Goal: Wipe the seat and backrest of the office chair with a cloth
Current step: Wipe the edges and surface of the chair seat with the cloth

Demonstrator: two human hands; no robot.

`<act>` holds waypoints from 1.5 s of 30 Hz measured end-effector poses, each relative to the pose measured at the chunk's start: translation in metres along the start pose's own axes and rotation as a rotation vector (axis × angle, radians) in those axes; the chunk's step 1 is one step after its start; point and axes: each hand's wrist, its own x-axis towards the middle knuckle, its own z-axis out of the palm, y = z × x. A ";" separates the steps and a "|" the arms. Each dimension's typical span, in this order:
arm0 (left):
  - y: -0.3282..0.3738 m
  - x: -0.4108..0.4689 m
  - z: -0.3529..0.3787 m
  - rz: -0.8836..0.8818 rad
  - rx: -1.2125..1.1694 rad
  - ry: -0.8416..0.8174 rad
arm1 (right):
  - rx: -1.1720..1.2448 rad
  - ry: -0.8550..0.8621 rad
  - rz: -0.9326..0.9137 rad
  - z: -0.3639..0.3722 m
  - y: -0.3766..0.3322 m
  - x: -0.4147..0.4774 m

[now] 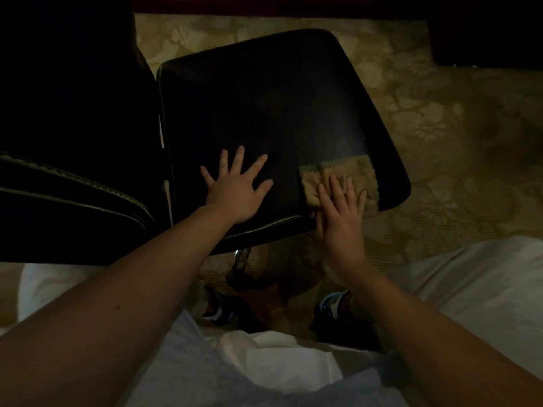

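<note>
The black office chair seat [279,113] fills the middle of the dim view, and its padded black backrest [67,189] lies to the left. A tan cloth [349,171] with zigzag edges rests on the seat's near right corner. My right hand [340,212] lies flat on the cloth, fingers together, pressing it onto the seat. My left hand [238,186] is spread flat on the bare seat near its front edge, holding nothing.
The chrome chair post [242,259] and dark base show under the seat. A patterned beige carpet [440,127] surrounds the chair. Dark furniture [487,27] stands at the top right. My shoes [335,306] and light trousers are below.
</note>
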 end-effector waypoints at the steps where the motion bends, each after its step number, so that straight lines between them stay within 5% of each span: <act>1: -0.005 0.000 0.001 -0.012 0.000 0.002 | -0.019 -0.011 -0.040 0.002 -0.002 -0.002; 5: -0.013 0.001 0.010 0.006 0.002 0.016 | -0.074 -0.030 -0.134 0.001 0.005 -0.003; 12: -0.016 0.004 0.018 0.019 -0.018 0.050 | -0.003 0.037 0.069 0.006 -0.007 -0.001; 21: -0.016 0.005 0.019 0.022 -0.016 0.047 | -0.034 -0.032 -0.153 0.019 -0.024 -0.012; 29: -0.017 0.005 0.021 0.030 -0.027 0.056 | -0.004 0.083 0.070 0.010 -0.012 0.004; 38: -0.018 0.006 0.020 0.027 -0.019 0.055 | -0.031 0.003 -0.123 0.021 -0.030 -0.009; 45: -0.019 0.006 0.022 0.035 -0.029 0.058 | 0.016 0.096 0.048 0.008 -0.004 -0.002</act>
